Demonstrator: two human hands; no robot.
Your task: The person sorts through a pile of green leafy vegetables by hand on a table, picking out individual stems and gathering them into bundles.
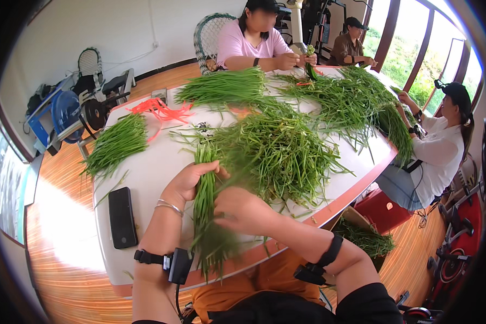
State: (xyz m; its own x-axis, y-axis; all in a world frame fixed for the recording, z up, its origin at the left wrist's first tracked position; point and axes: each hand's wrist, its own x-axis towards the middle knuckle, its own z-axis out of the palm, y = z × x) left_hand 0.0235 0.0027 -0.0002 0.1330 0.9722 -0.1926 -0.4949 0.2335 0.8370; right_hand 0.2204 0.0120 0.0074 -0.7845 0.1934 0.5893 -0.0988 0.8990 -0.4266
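My left hand (188, 181) is closed around an upright bunch of long green chives (204, 202), its thumb across the stems near the top. The lower leaves of the bunch hang past the table's near edge. My right hand (242, 209) is close against the right side of the bunch, smeared by motion, so its fingers do not read clearly. Just beyond it lies a big loose heap of chives (286, 156). A blurred streak of green leaves lies between the bunch and the heap.
A black phone (122, 217) lies on the white table (151, 173), left of my arm. Neat chive piles (119, 143) and red ribbons (164, 111) lie farther back. Three people sit around the table's far and right sides. Below the right edge stands a box of trimmings (364, 237).
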